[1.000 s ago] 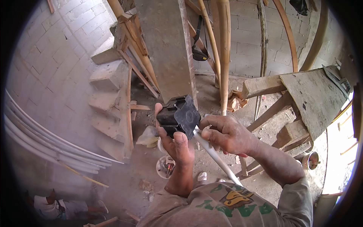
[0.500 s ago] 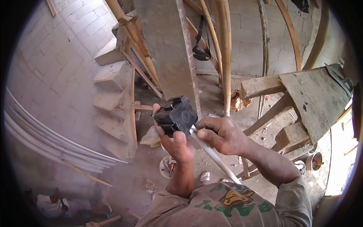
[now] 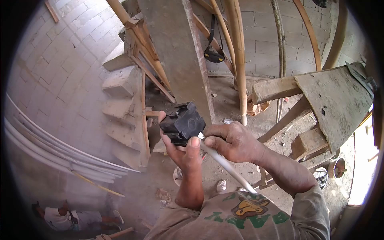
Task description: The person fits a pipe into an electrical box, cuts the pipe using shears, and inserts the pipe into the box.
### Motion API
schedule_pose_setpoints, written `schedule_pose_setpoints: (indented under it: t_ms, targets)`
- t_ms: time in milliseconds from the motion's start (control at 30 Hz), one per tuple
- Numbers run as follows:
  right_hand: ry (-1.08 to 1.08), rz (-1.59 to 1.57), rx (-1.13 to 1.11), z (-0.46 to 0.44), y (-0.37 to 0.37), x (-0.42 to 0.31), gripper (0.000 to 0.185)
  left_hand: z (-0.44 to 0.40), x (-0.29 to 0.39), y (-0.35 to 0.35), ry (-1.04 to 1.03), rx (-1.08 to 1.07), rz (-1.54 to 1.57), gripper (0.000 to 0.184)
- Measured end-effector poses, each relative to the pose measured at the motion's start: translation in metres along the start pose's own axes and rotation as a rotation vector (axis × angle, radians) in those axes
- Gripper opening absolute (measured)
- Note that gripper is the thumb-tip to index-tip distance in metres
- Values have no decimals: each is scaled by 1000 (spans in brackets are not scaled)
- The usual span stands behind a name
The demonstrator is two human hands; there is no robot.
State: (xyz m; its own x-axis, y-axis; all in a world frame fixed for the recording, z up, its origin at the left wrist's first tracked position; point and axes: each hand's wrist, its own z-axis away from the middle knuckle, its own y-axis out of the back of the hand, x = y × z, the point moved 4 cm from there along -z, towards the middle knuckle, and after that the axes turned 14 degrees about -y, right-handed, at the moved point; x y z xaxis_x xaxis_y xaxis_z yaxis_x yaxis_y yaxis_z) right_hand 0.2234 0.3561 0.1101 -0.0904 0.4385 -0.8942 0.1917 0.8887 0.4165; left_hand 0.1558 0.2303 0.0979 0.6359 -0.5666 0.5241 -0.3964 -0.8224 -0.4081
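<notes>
While left hand (image 3: 186, 158) cradles black box (image 3: 183, 124), thumb at near corner, right hand (image 3: 238, 144) pinches small white piece (image 3: 201, 136) by box's side. White pipe (image 3: 228, 166) slants just below right hand. Farther: grimy board (image 3: 336, 104) right of hands, concrete steps (image 3: 119, 107) left, black bag (image 3: 214, 57) hanging ahead.

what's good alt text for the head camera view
The person's left hand cradles a black box while the right hand touches a white piece at its corner. A white pipe slants toward their shirt. Wooden poles and a block wall stand beyond; another person is at lower left.
</notes>
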Motion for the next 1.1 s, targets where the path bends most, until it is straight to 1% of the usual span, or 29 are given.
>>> schedule_pose_setpoints:
  t_ms: [100, 233, 300, 333, 400, 500, 600, 700, 900, 1000, 1100]
  targets:
    - [-45, 35, 28, 2, 5, -4, 18, 3, -5, 2, 12, 6, -30, 98]
    - [39, 59, 26, 7, 13, -7, 17, 2, -3, -2, 6, 28, 19, 100]
    - [111, 79, 57, 6, 13, -5, 19, 2, -3, -6, -10, 17, -76, 96]
    - [92, 77, 53, 6, 13, -4, 19, 2, -3, -6, -21, 13, -125, 94]
    - [55, 75, 44, 7, 15, -5, 20, 2, -3, -5, -40, -9, -110, 94]
    - [78, 180, 62, 12, 14, -12, 16, 1, -3, -5, -53, -4, -106, 93]
    - [158, 209, 103, 13, 10, -15, 15, 2, -2, -2, -37, 7, -58, 96]
    - [71, 204, 88, 13, 7, -14, 17, 1, -2, -1, -38, 11, -20, 98]
    - [169, 283, 117, 19, 7, -28, 13, 2, -4, 0, -52, 7, 17, 100]
    - [98, 383, 82, 15, 2, -20, 10, 2, -6, 1, -54, -3, 40, 99]
    - [79, 407, 66, 12, 0, -20, 9, 3, -5, 1, -60, -5, 50, 98]
